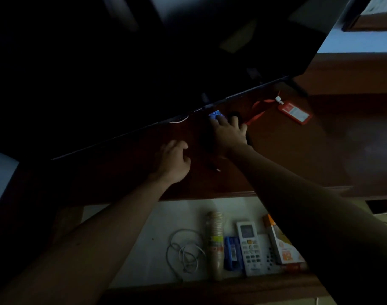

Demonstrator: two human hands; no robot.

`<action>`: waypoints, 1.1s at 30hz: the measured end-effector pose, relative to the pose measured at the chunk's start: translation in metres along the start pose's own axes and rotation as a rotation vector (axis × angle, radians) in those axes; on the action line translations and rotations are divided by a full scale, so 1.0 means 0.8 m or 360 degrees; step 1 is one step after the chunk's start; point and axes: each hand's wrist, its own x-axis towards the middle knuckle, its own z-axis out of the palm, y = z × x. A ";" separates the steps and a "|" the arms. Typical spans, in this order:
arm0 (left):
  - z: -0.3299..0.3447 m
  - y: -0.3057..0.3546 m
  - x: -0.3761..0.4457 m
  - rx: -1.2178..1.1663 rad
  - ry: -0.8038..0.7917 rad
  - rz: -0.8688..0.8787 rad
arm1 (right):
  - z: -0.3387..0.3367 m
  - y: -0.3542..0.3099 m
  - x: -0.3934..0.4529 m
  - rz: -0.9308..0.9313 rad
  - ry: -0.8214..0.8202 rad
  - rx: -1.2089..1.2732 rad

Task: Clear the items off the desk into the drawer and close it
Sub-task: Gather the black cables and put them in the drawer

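Note:
On the dark wooden desk (287, 155), my right hand (229, 133) reaches far under the screen's lower edge, fingers spread over a small blue item (214, 114) and a dark round object (233, 115); I cannot tell if it grips either. My left hand (174, 162) hovers over the desk with fingers curled and nothing in it. A red badge holder (295, 112) on an orange lanyard (257, 114) lies to the right. A dark cable with a metal plug (216, 169) lies between my hands. Below, the open drawer (157, 227) holds several items.
A large black screen (144, 62) overhangs the back of the desk. In the drawer lie a coiled white cable (183, 252), a stack of paper cups (215, 241), a blue pack (231, 253), a white remote (249, 245) and an orange-white box (280, 245).

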 end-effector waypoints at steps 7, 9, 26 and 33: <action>0.040 -0.044 0.008 0.0384 0.0134 0.0175 | 0.014 0.002 0.020 -0.0178 -0.0029 -0.0329; 0.047 -0.050 0.002 0.0390 0.0212 0.0210 | 0.012 0.006 0.020 -0.0207 -0.0011 -0.0346; 0.052 -0.058 0.002 0.0295 0.0302 0.0224 | 0.009 0.010 0.021 -0.0325 -0.0161 -0.0449; 0.050 -0.062 0.005 0.0198 0.0273 0.0225 | 0.008 0.004 0.018 -0.0369 -0.0101 -0.0374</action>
